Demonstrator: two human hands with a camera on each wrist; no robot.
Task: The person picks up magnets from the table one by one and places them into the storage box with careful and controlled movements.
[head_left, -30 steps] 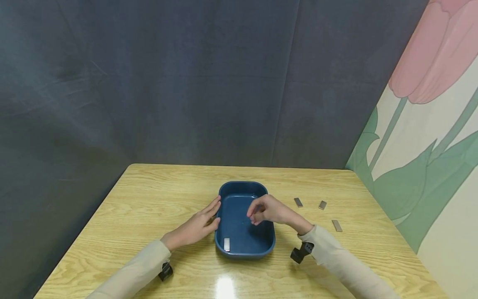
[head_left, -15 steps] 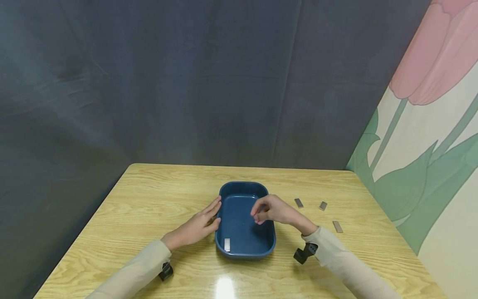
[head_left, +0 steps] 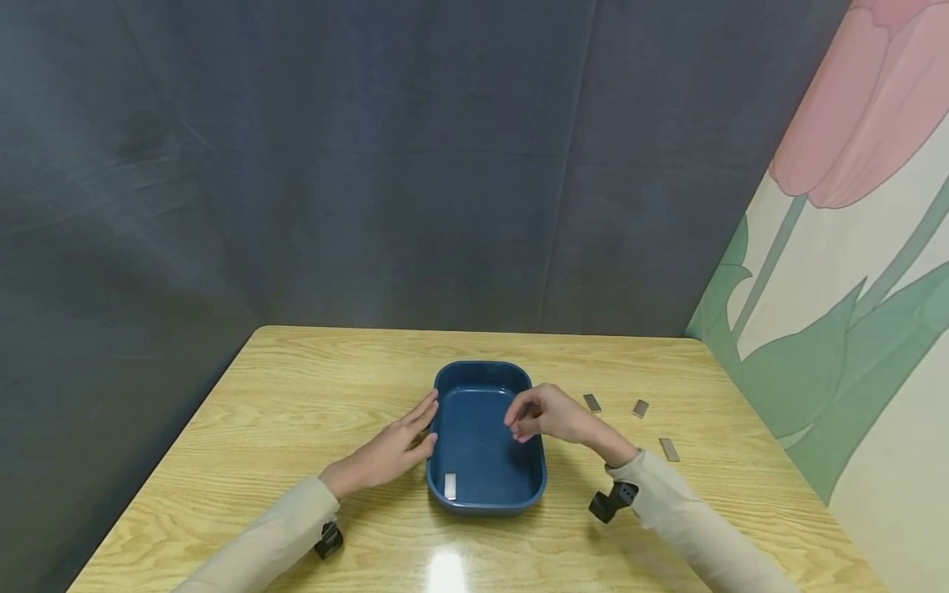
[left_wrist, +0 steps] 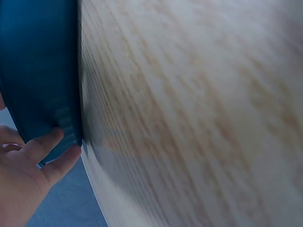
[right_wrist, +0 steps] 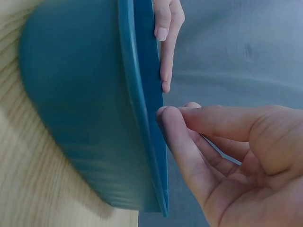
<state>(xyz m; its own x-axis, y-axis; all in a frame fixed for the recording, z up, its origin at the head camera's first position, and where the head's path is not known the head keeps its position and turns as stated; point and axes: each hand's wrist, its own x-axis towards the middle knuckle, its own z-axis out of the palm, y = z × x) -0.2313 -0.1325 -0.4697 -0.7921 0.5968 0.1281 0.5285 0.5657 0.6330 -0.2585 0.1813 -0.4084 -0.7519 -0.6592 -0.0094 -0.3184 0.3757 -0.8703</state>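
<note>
A deep blue rectangular tray (head_left: 485, 506) stands on the wooden table. Inside it, at the near left corner, lies a small flat pale rectangular piece (head_left: 451, 486). My left hand (head_left: 385, 451) rests against the tray's left side, fingers extended; the left wrist view shows its fingertips (left_wrist: 57, 134) touching the outer wall. Above the tray's right rim, my right hand (head_left: 544, 414) is raised with its fingers curled. In the right wrist view, its thumb and index tips (right_wrist: 174, 116) meet, and I see no object between them.
To the right of the tray lie three small flat grey-brown pieces: one nearest the tray (head_left: 591, 403), one farther right (head_left: 641, 408), one closer to me (head_left: 670, 449). A dark curtain (head_left: 415, 165) hangs behind the table (head_left: 296, 379). A flower-painted wall (head_left: 875, 329) borders the right side.
My right hand has drifted a little to the right, from over the tray's interior toward its right rim, fingers still curled. The left hand, tray and pieces have kept their places.
</note>
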